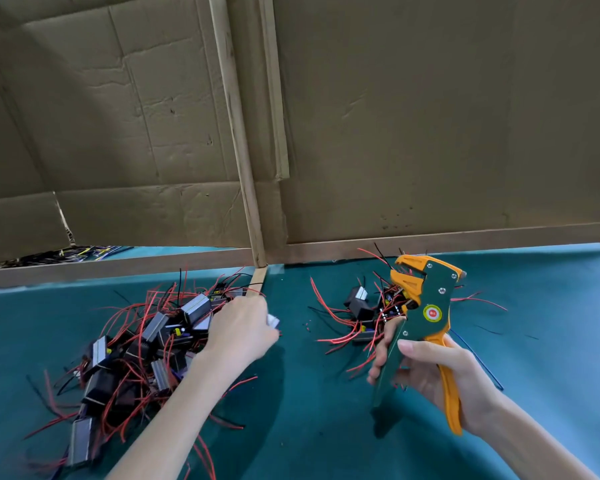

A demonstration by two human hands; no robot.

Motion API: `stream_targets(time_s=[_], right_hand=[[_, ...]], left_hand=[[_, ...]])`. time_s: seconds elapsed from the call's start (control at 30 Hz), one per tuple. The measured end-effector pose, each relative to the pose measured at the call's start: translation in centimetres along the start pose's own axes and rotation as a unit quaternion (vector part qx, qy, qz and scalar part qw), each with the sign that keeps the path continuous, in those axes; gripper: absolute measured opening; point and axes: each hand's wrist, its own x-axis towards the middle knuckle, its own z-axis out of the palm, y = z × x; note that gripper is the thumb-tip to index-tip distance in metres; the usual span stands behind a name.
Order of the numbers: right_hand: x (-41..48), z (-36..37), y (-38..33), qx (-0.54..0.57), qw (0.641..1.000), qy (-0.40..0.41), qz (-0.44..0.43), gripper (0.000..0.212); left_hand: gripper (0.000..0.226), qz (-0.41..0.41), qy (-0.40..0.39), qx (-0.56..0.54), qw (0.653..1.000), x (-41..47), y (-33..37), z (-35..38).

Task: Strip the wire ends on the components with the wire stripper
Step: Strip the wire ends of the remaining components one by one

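Note:
My right hand (430,372) grips the green and orange wire stripper (425,306), held upright above the table with its orange jaws at the top, facing left. My left hand (239,327) reaches into the left pile of components (146,344), black and silver blocks with red and black wires. Its fingers are curled down over a component at the pile's right edge; what they hold is hidden apart from a small white bit at the knuckles. A smaller pile of components (364,317) lies behind the stripper.
The table is covered in teal cloth (309,410). A cardboard wall (430,116) with wooden battens (243,150) stands along the back edge. Loose wire offcuts lie between the piles, and a blue wire (478,362) runs to the right of my hand.

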Motion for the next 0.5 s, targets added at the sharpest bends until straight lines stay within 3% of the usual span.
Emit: stream_targets(time_s=[0.1,0.2,0.5], right_hand=[[0.0,-0.1,-0.1,0.001,1.000,0.003,-0.007,0.020],[-0.1,0.1,-0.2,0.002,1.000,0.000,-0.009,0.019],[-0.1,0.1,-0.1,0.007,1.000,-0.006,-0.002,0.017]], left_hand=[[0.018,0.080,0.014,-0.097,0.992,-0.5,1.5,0.5],[0.023,0.113,-0.034,-0.171,0.978,-0.8,2.7,2.0],[0.029,0.160,-0.225,-0.134,0.952,-0.1,1.1,1.1]])
